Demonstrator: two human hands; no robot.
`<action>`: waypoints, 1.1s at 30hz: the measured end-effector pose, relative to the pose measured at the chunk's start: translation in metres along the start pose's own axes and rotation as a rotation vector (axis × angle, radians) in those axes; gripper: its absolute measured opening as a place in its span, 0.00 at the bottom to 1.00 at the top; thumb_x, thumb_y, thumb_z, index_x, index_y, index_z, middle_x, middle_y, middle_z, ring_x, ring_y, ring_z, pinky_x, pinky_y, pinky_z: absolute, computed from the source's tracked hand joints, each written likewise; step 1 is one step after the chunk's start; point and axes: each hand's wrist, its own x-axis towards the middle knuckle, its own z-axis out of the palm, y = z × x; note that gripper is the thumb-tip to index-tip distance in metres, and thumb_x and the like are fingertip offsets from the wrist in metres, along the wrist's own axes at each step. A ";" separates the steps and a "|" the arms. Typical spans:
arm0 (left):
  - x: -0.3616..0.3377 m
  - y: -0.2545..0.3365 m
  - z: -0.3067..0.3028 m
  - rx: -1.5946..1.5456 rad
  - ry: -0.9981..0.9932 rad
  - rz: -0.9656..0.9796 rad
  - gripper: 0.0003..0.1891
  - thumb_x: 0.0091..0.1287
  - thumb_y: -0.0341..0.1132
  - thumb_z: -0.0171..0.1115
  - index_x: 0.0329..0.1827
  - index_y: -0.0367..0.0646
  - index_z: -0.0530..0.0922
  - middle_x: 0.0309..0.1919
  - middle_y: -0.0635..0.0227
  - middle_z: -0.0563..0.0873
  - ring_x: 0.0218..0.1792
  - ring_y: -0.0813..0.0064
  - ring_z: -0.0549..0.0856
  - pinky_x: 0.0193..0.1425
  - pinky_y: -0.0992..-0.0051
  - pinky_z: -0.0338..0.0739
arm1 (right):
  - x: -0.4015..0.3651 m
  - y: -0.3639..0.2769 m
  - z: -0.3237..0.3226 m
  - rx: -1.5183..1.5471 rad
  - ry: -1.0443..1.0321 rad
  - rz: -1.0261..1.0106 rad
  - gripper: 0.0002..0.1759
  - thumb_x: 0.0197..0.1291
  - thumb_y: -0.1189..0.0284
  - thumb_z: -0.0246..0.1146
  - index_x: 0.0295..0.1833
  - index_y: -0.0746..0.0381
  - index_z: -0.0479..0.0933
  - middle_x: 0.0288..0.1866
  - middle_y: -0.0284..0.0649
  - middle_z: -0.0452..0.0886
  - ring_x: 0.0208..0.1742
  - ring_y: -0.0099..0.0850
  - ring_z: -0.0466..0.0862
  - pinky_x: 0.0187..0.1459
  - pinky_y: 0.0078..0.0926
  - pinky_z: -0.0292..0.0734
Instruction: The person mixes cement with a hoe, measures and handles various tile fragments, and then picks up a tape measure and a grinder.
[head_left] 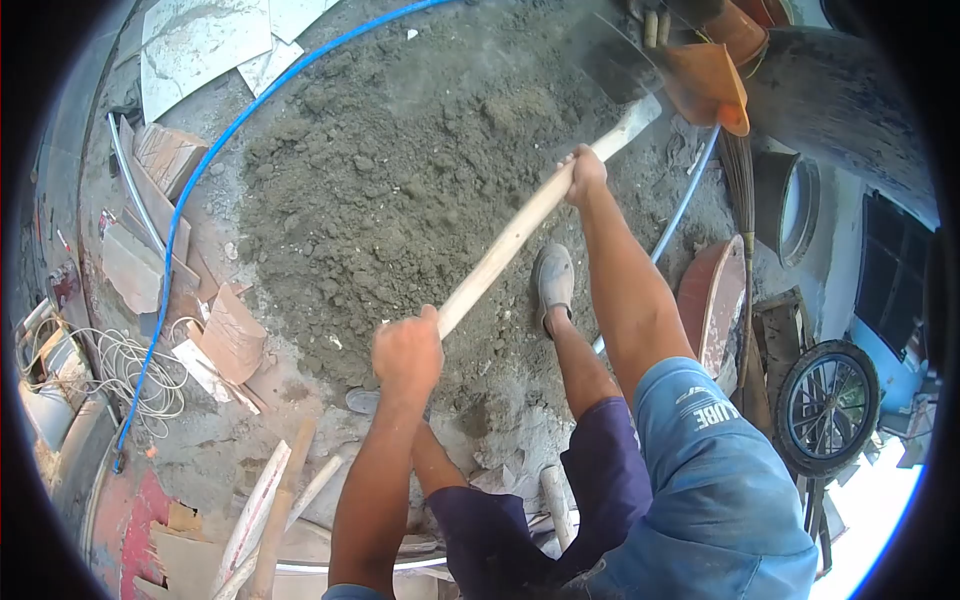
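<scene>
My left hand [407,352] is closed around the lower end of a pale wooden shovel handle [510,243]. Farther up the same handle, near the metal socket, my right hand [584,174] is wrapped round the wood. The dark shovel blade [612,62] is blurred at the upper right, close to an orange bucket [705,85]. Grey, clumpy mortar or sand [390,200] spreads over the ground below the handle. One grey shoe [554,277] stands at the pile's right edge.
A blue hose [222,140] curves along the left, past broken tiles [232,335] and coiled cable [150,385]. Another person's gloved hand [655,25] is at the top. A spoked wheel [827,408] and a reddish basin [712,290] stand at the right. Wooden sticks [285,510] lie below.
</scene>
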 end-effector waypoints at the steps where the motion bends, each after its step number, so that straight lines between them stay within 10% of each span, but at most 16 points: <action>1: -0.015 -0.012 0.008 -0.006 -0.009 -0.006 0.03 0.60 0.29 0.59 0.36 0.46 0.77 0.23 0.61 0.85 0.28 0.58 0.87 0.37 0.60 0.76 | -0.007 0.020 0.003 -0.048 0.052 0.022 0.08 0.62 0.73 0.56 0.33 0.60 0.63 0.21 0.34 0.67 0.18 0.28 0.71 0.20 0.27 0.77; 7: -0.248 -0.104 0.052 -0.098 -0.405 -0.308 0.09 0.55 0.33 0.64 0.38 0.45 0.79 0.23 0.57 0.85 0.28 0.53 0.86 0.39 0.54 0.77 | -0.185 0.231 -0.024 -0.291 0.097 0.186 0.16 0.60 0.74 0.61 0.49 0.67 0.65 0.23 0.40 0.73 0.16 0.29 0.75 0.15 0.30 0.75; 12: -0.402 -0.061 0.111 -0.262 -0.409 -0.462 0.12 0.51 0.38 0.67 0.37 0.45 0.80 0.26 0.56 0.86 0.31 0.51 0.86 0.40 0.52 0.78 | -0.297 0.231 -0.065 -0.515 0.005 0.153 0.12 0.61 0.75 0.58 0.45 0.62 0.62 0.26 0.39 0.73 0.18 0.27 0.75 0.15 0.28 0.76; 23: -0.072 -0.179 0.036 -0.049 0.167 -0.191 0.03 0.60 0.30 0.60 0.36 0.47 0.78 0.24 0.61 0.85 0.29 0.60 0.87 0.36 0.60 0.77 | -0.110 0.140 0.164 -0.109 -0.228 -0.045 0.06 0.59 0.76 0.56 0.40 0.65 0.67 0.27 0.39 0.71 0.22 0.30 0.73 0.23 0.32 0.79; 33: -0.258 -0.199 0.111 -0.464 -0.153 -0.577 0.12 0.54 0.35 0.68 0.39 0.43 0.79 0.29 0.54 0.87 0.35 0.51 0.87 0.42 0.55 0.79 | -0.252 0.332 0.179 -0.683 -0.252 -0.030 0.17 0.57 0.73 0.61 0.48 0.72 0.68 0.30 0.45 0.79 0.21 0.33 0.80 0.22 0.35 0.78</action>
